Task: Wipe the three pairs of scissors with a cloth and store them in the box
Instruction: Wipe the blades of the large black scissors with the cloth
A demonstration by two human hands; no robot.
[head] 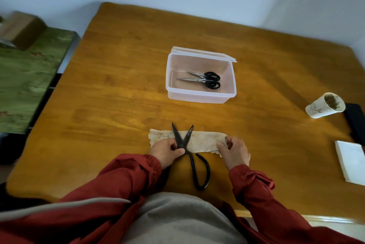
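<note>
Left hand (167, 152): thumb and fingers pinch the black scissors (179, 138) just below the point where the blades cross, pressing them onto the cloth.
Black scissors: they lie across the cloth (205, 142) with the blades spread in a V pointing away from the person. The loop handles trail toward the near edge of the surface (118, 85).
Risk, blades: the fingertips sit next to the open edges, so a slip or a sudden closing of the blades could nick them.
Risk, handles: the loops rest close to the near edge (close enough to note), and a careless pull could drag the scissors off into the lap.
Cloth: a long pale strip lying flat, with the blades on its left part.
Risk, cloth: folding it over spread points could snag the fabric, and the inner faces may go unwiped if the blades close early.
Box (197, 96): clear and lidless, well beyond the cloth at mid-surface.
Stored scissors (212, 84): two black-handled pairs, as far as can be judged, lie on the box floor.
Risk, box: a third pair dropped in point-first could strike those inside or shift the light box.
Right hand (236, 151): fingers curled round the bunched right end of the cloth, gripping it.
Risk, right hand: tugging the cloth while the left hand pins it could jerk the scissors sideways.
Cup (324, 106): stands far to the right, well apart from the work, so the hazard is low.
</note>
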